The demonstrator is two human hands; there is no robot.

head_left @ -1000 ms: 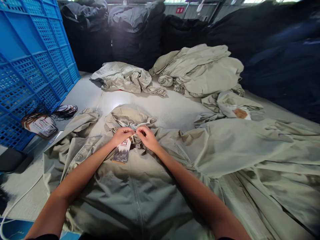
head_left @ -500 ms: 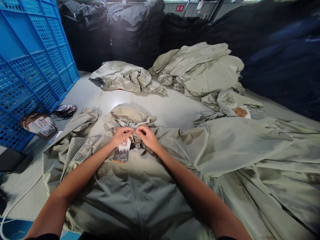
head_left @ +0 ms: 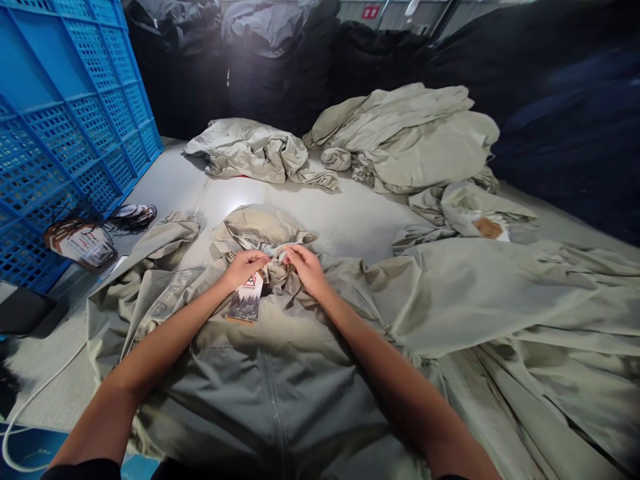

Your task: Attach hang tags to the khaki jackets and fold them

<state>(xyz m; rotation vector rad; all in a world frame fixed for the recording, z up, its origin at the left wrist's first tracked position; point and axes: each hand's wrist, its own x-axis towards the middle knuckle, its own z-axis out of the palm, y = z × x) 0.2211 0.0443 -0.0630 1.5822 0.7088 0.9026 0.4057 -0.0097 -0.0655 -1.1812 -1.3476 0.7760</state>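
A light olive-grey jacket lies spread in front of me, its zip running down the middle and its collar end bunched away from me. A hang tag with a forest picture rests on it near the collar. My left hand is closed in a pinch just above the tag, at its string, which is too thin to follow. To its right, my right hand is pinched at the bunched collar fabric, its fingertips a little apart from the left ones. What it holds is too small to make out.
Bundles of hang tags with dark strings lie at left beside a blue plastic crate. Crumpled garments and a larger heap lie further back. Dark stuffed sacks stand behind. A white cable hangs lower left.
My right hand has drawn away to the right from my left, opening a small gap between the fingertips. The left hand and tag stay almost in place; the view has shifted slightly.
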